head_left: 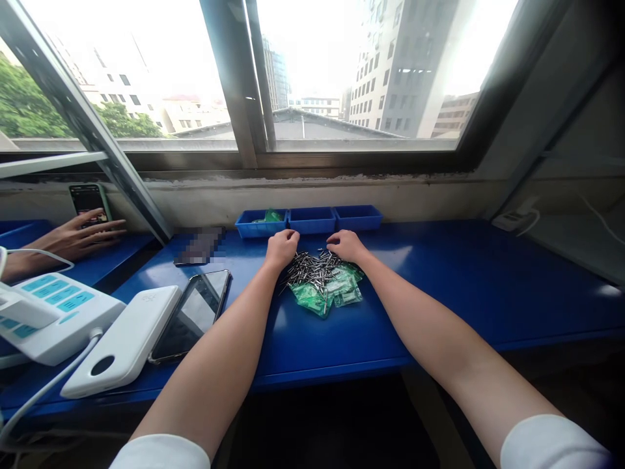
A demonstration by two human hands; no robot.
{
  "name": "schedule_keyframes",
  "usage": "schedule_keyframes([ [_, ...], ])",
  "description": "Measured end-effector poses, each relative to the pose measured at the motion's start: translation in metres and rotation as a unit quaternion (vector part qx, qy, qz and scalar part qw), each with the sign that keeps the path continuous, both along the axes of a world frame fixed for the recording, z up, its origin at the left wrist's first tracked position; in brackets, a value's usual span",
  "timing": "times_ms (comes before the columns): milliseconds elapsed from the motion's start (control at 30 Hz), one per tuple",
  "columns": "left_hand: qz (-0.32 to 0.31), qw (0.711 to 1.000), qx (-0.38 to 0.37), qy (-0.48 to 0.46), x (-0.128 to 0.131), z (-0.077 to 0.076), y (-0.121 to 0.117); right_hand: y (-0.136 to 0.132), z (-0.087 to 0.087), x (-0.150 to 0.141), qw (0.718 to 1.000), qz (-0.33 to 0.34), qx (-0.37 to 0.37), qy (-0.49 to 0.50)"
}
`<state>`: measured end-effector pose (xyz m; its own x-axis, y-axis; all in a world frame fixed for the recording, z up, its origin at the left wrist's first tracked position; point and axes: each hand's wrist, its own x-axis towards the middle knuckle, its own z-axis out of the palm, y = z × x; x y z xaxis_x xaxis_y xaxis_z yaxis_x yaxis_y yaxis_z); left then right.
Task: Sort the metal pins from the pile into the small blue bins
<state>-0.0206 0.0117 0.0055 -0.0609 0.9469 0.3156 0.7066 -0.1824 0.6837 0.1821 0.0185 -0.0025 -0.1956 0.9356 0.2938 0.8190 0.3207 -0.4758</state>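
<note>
A heap of small metal pins or rivet-like pieces lies on the blue table, with green-tinted clear plastic packets under and in front of it. My left hand is at the heap's upper left edge, its fingers curled together. At the upper right edge my right hand has its fingers bent inward, thumb and fingertips close together over the pieces. Whatever either hand pinches is too small or hidden to make out. Just beyond the hands stand three joined blue bins; the left one holds some green packets.
To the left lie a dark phone, a white power bank and a white power strip with cables. Farther back is a blurred dark flat item. Another person's hand is near a propped phone beyond a metal post.
</note>
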Motion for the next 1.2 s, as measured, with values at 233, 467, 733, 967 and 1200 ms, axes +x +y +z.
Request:
schedule_keyframes([
  [233,-0.147,0.980,-0.025,0.135,0.011,-0.008,-0.007,-0.001,0.001,-0.004,0.999,0.005,-0.037,-0.027],
  [467,-0.179,0.974,0.001,0.138,0.012,-0.008,-0.009,-0.004,0.005,-0.012,0.996,-0.012,-0.062,-0.069],
  [733,-0.198,0.973,0.033,0.112,0.017,-0.009,-0.010,0.003,0.000,-0.009,0.998,0.031,-0.043,-0.029],
  [967,-0.180,0.975,0.049,0.117,0.019,-0.010,-0.009,0.002,-0.003,-0.009,0.998,0.053,-0.015,-0.001],
  [1200,-0.177,0.974,0.031,0.139,0.016,-0.010,-0.005,-0.001,-0.001,-0.004,0.998,0.056,-0.016,0.031],
])
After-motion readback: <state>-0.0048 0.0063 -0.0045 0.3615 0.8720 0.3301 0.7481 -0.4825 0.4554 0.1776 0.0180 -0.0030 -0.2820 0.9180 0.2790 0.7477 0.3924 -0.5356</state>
